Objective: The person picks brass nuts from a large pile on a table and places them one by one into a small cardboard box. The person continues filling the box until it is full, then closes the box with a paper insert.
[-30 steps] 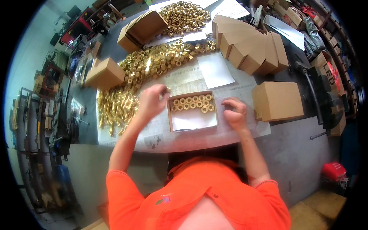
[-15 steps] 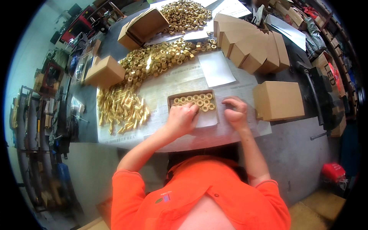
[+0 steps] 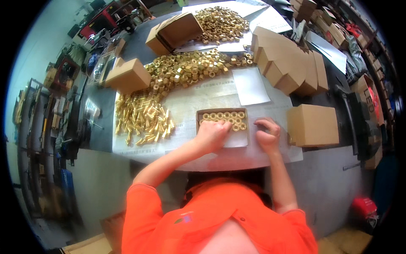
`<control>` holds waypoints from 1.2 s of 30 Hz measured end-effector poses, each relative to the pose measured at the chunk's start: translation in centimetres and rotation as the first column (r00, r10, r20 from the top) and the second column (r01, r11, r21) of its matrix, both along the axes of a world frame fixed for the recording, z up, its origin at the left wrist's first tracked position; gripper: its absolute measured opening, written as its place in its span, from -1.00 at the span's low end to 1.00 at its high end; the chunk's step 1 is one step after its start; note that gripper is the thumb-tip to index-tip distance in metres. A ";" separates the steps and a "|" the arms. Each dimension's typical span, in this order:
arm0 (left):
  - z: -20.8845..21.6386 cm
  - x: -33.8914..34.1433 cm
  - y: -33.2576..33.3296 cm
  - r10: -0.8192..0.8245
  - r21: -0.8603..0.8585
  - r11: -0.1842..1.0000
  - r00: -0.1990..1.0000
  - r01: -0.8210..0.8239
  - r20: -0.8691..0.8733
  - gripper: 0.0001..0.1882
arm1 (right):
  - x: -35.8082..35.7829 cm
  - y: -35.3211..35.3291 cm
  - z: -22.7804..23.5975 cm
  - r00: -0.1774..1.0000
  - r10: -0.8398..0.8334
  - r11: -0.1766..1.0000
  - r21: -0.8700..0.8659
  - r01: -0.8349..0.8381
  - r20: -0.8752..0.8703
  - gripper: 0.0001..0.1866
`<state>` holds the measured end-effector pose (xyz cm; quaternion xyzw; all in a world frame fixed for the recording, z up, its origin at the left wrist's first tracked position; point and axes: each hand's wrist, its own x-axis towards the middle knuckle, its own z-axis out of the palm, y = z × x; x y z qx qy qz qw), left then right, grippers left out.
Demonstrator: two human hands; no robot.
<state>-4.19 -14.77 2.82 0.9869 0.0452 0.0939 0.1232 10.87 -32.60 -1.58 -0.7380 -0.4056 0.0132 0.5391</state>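
A shallow open cardboard box [image 3: 239, 139] lies in front of me on the paper-covered bench. Brass nuts [image 3: 226, 115] stand in rows along its far part, while its near right floor is bare. My left hand [image 3: 215, 134] reaches into the box from the left, fingers bent and pressed together against the nuts. Whatever its fingertips pinch is hidden. Just right of the box, my right hand [image 3: 268, 133] hovers with its fingers curled toward the palm; its contents, if any, do not show.
Beyond the box spreads a heap of larger brass nuts [image 3: 186, 67], with slim brass fittings [image 3: 144, 120] to the left and a further brass pile [image 3: 222, 24] at the back. Cardboard cartons stand left [image 3: 129, 76] and right [image 3: 314, 125]. Nested cartons [image 3: 287, 61] lean behind a white sheet [image 3: 250, 86].
The whole view has shifted, so the bench appears farther right and slightly lower. My left hand stays in the box and my right stays beside it, with little change in pose.
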 end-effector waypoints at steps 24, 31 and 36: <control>-0.1 3.5 16.8 0.388 0.371 0.844 0.918 -0.389 0.079 -0.81 | -0.1 0.1 -0.3 0.999 -0.004 0.999 -0.040 0.003 -0.033 -0.74; -0.2 2.4 15.0 0.360 0.302 0.878 0.928 -0.371 0.093 -0.79 | 0.1 -0.1 -0.6 1.000 0.014 1.000 0.001 -0.014 0.018 -0.72; 0.9 2.2 14.3 0.381 0.210 0.903 0.924 -0.376 0.017 -0.81 | -0.1 0.1 -0.4 0.992 0.006 1.000 -0.018 -0.009 -0.123 -0.70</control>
